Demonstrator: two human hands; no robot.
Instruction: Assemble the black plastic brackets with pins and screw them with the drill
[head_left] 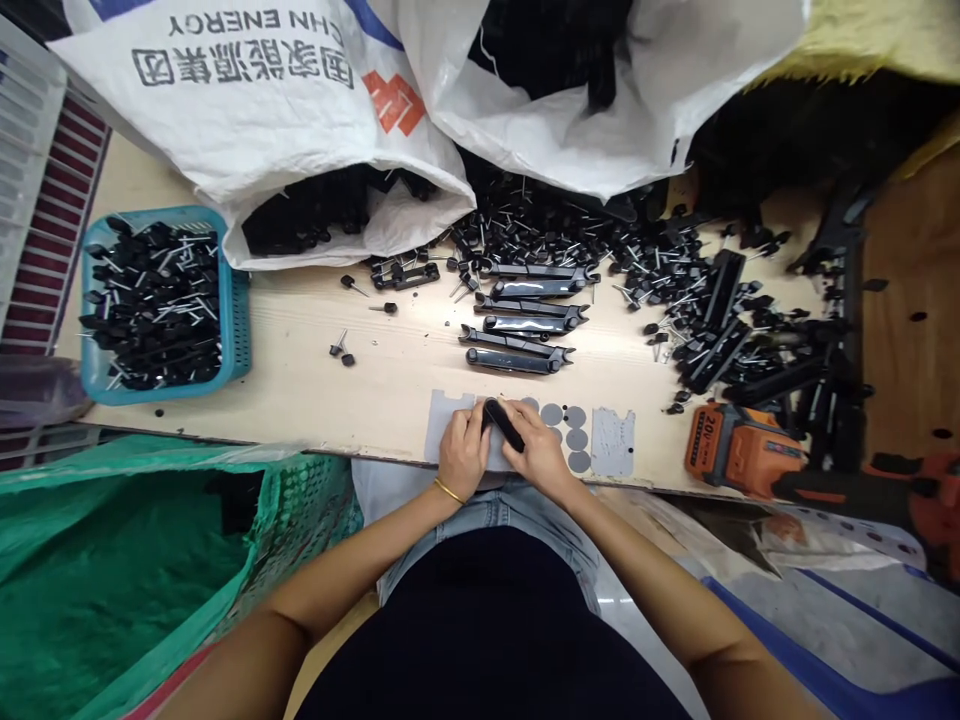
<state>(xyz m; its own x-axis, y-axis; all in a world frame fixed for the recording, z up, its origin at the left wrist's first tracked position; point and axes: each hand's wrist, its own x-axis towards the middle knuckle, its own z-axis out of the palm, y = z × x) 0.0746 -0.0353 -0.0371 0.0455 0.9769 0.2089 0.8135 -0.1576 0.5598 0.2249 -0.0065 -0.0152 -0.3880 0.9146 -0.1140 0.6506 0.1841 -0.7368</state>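
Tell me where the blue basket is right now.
In the head view, the blue basket stands at the left side of the wooden table, just left of the printed white sack, and holds black-headed screws.

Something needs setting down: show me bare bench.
Widest, below loose knobs: between the blue basket and the grey sheet under the left hand. Narrower: between the black bars and right-side knob pile. Crowded: that pile, spreading along the plain white bag.
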